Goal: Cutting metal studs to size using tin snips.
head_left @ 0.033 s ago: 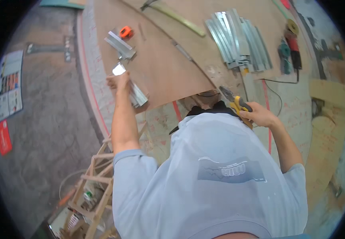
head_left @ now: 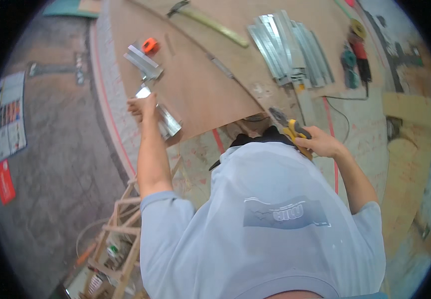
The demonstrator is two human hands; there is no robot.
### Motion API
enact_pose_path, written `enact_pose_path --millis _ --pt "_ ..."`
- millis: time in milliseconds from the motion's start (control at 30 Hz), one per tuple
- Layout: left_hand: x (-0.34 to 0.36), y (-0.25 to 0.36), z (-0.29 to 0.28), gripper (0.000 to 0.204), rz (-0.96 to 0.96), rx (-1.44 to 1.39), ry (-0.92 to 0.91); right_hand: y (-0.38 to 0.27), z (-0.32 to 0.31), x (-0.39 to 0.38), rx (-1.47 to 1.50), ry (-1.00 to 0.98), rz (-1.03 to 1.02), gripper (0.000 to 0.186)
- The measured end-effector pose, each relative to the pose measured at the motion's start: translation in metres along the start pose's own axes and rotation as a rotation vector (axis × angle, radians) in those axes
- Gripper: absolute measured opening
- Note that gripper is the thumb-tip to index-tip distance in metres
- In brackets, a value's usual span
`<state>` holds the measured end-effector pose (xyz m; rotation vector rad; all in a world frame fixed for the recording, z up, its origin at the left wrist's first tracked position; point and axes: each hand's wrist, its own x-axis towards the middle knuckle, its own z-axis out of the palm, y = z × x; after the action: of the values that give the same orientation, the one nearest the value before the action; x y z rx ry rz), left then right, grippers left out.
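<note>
Left hand [head_left: 143, 106] is gripping short, mirror-bright metal piece [head_left: 143, 92] over left part of desk [head_left: 210, 99]; silvery folded channels [head_left: 168, 121] are lying beside wrist; right hand [head_left: 322, 142] is holding grey-jawed, yellow-and-black pliers [head_left: 295, 128] near desk's front edge.

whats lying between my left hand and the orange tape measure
In the head view, short silvery metal pieces lie between your left hand and the orange tape measure.

Mild blur (edges bowed, dark).
</note>
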<state>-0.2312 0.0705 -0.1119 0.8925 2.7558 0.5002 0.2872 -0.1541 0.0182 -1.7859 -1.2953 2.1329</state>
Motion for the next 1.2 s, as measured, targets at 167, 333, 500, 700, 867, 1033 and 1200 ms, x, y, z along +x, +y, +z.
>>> enact_pose_path --millis 167,333,500,700,867,1033,1200 --pt "-0.095 0.078 0.027 0.064 1.019 -0.323 0.045 0.017 0.001 -0.002 0.062 0.054 -0.041 0.034" --pt "-0.239 0.219 0.056 0.055 1.747 0.006 -0.267 0.019 0.001 -0.017 0.228 0.133 -0.037 0.033" --pt "-0.259 0.301 0.081 0.063 1.967 0.448 -0.280 0.049 -0.010 -0.025 0.207 0.107 -0.102 0.032" --pt "-0.286 0.335 0.084 0.055 2.192 0.802 -0.348 0.069 -0.010 -0.032 0.365 0.199 -0.084 0.031" --pt "-0.283 0.348 0.063 0.053 2.254 0.684 -0.355 0.065 -0.012 -0.033 0.400 0.256 -0.138 0.033" --pt "-0.282 0.319 0.001 0.047 1.757 -0.314 -0.572 0.054 -0.015 -0.028 0.371 0.368 -0.300 0.032" --pt "-0.270 0.245 -0.035 0.042 1.075 -0.670 -1.080 0.013 -0.021 -0.033 0.405 0.333 -0.387 0.031"
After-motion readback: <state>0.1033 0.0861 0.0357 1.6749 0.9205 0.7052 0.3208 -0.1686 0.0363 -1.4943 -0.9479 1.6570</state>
